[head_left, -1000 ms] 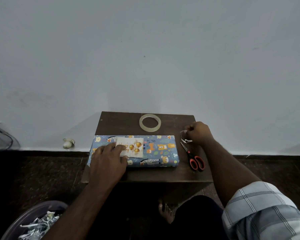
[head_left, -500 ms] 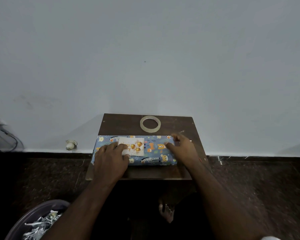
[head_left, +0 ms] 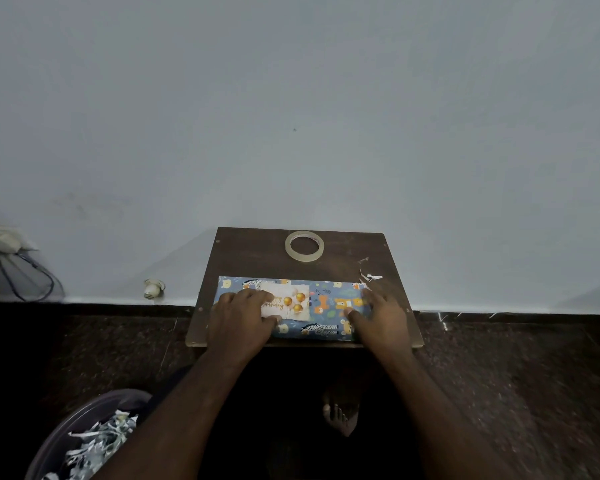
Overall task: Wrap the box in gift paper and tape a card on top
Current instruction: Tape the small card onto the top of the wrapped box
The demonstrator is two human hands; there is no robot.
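Head view, left hand (head_left: pixel 238 320) flat on card (head_left: pixel 288 301), right hand (head_left: pixel 381 315) fingers flat on wrapped box (head_left: pixel 321 315), bin (head_left: pixel 84 424) holding paper scraps (head_left: pixel 99 441)

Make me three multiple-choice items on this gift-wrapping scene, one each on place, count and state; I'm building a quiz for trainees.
1. Where does the clear ring-shaped tape roll lie?
A. on the wrapped box
B. on the dark wooden table, behind the box
C. on the floor

2. How many gold balloons show on the white greeting card?
A. one
B. three
C. six

3. What is the left hand doing?
A. pressing on the card
B. lifting the tape roll
C. hanging idle

Answers: 1 B, the roll sits past the blue animal-print wrapped box; 2 B, three balloons are visible; 3 A, its fingers lie on the card's left part.
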